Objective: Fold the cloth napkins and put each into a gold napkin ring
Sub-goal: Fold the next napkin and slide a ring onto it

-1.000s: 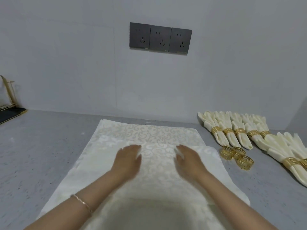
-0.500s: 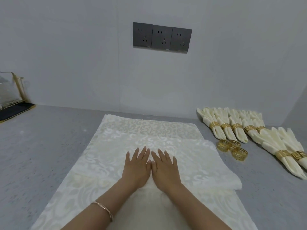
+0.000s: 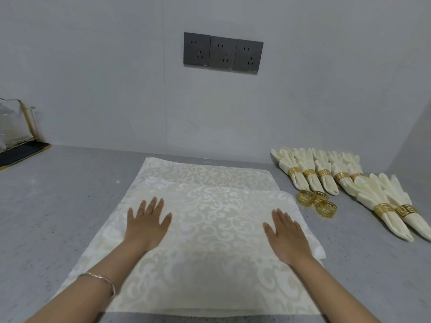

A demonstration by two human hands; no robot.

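ok so cream patterned cloth napkin point(image 3: 214, 220) mid-frame, one fold in. left hand point(image 3: 147, 226) + right hand point(image 3: 288, 237) flat on it, fingers straight, gripping nothing. folded cream napkins in gold rings point(image 3: 323, 174) done at right; three loose gold napkin rings point(image 3: 316, 201) not yet filled.

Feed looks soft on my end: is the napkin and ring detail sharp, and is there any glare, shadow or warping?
Head view: even light, no glare, a soft shadow on the near part of the napkin; head view: its pattern and the loose rings look sharp; head view: the wide lens tilts the sockets.
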